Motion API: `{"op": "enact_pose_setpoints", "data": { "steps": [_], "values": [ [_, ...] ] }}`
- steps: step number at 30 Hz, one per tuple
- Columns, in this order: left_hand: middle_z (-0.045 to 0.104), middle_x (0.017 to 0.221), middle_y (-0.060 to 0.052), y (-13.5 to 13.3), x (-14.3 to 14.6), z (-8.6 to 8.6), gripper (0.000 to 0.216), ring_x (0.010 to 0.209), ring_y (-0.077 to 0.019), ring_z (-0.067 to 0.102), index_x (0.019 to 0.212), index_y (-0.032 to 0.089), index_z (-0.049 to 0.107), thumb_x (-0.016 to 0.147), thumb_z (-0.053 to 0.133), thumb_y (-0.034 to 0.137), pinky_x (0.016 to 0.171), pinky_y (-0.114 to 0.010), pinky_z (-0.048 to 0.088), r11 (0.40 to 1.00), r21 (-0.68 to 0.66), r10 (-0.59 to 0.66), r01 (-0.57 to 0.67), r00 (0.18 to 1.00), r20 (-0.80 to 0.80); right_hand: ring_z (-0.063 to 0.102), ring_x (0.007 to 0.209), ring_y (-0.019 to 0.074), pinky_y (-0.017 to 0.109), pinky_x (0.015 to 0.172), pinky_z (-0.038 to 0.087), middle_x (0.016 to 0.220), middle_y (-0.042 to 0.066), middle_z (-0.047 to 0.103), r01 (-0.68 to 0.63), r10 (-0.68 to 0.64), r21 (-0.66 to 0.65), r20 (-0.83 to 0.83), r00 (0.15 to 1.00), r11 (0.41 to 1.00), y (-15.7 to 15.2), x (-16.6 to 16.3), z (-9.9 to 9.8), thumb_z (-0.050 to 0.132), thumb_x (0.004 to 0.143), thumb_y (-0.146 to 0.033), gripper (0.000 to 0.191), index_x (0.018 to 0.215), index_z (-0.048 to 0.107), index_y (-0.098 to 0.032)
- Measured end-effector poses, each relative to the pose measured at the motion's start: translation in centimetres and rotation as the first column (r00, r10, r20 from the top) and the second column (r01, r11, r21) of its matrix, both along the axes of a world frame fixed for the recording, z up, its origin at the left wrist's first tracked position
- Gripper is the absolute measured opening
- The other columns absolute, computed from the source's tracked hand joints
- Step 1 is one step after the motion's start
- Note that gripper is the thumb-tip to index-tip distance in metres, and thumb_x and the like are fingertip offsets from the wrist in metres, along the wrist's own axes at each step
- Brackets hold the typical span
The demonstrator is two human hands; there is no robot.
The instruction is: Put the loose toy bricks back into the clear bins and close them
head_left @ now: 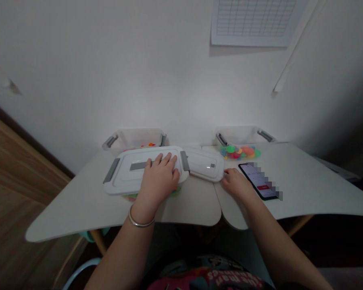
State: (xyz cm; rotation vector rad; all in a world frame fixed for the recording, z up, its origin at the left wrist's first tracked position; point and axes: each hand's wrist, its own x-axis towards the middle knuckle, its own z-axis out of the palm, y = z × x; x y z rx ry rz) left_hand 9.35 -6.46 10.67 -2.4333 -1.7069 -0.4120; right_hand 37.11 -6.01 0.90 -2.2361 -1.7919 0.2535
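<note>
My left hand [159,177] lies flat, fingers apart, on a white lid with grey side latches [124,177]. This lid covers a box [130,197]; a little of its colourful contents shows below the rim. To the right is a second, loose white lid [204,165], its left end partly hidden by the latch of the first. At this lid's right corner is my right hand [234,182], its fingers curled in on the edge. My fingertips there are small and partly hidden.
Against the wall stand two clear open boxes: the left one [133,137] with orange-red pieces, the right one [240,135] with coloured plastic pieces [242,152]. A phone [257,181] lies right of my right hand. The white tabletop [193,205] has a seam.
</note>
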Motion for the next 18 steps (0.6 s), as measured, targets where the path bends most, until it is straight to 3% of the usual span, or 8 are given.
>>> {"op": "enact_pose_setpoints", "data": {
  "steps": [3,5,11,15,18],
  "values": [
    [0.048,0.148,-0.009,0.0,0.0,0.0,0.05,0.138,-0.0344,0.04,0.139,0.019,0.052,0.091,0.038,0.027,0.112,-0.062,0.03,1.0,0.002,0.001,-0.001,1.0,-0.007,0.058,0.111,0.0262,0.034,0.092,0.044,0.123,0.015,0.06,-0.043,0.03,0.135,0.095,0.995,0.99,-0.5,0.3,-0.3,0.054,0.083,-0.021,0.039,0.121,0.057,-0.014],
    [0.048,0.148,-0.009,0.0,0.0,-0.1,0.05,0.138,-0.0342,0.041,0.139,0.02,0.053,0.091,0.038,0.027,0.111,-0.062,0.031,1.0,0.011,0.001,-0.001,1.0,-0.012,0.057,0.112,0.0271,0.036,0.095,0.043,0.122,0.013,0.061,-0.151,0.117,0.205,0.171,0.978,0.967,-0.5,0.5,-0.5,0.058,0.083,-0.021,0.035,0.117,0.062,-0.016],
    [0.05,0.146,-0.009,-0.1,0.0,-0.2,0.048,0.136,-0.0338,0.044,0.137,0.02,0.054,0.091,0.041,0.026,0.11,-0.062,0.034,0.999,0.054,0.0,0.001,1.0,-0.021,0.057,0.102,0.0265,0.037,0.09,0.044,0.098,0.008,0.069,-0.467,0.375,0.264,0.332,0.865,0.844,0.1,0.3,-0.8,0.071,0.079,-0.021,0.005,0.085,0.071,-0.021],
    [0.052,0.145,-0.009,0.0,0.0,-0.3,0.047,0.135,-0.0338,0.045,0.136,0.02,0.055,0.091,0.042,0.026,0.11,-0.063,0.035,0.998,0.07,-0.001,0.002,1.0,-0.021,0.058,0.088,0.0223,0.034,0.08,0.043,0.083,0.005,0.069,-0.631,0.559,0.24,0.307,0.77,0.738,-0.6,-1.0,-0.3,0.072,0.08,-0.022,0.002,0.078,0.071,-0.023],
    [0.052,0.145,-0.009,0.0,0.0,-0.4,0.046,0.135,-0.0338,0.045,0.135,0.021,0.056,0.091,0.043,0.026,0.11,-0.063,0.035,0.996,0.088,-0.007,0.008,1.0,-0.015,0.058,0.081,0.0194,0.031,0.072,0.041,0.078,0.003,0.067,-0.68,0.634,0.243,0.246,0.733,0.692,-1.4,-2.6,-0.2,0.07,0.082,-0.023,0.005,0.077,0.072,-0.024]
  ]
}}
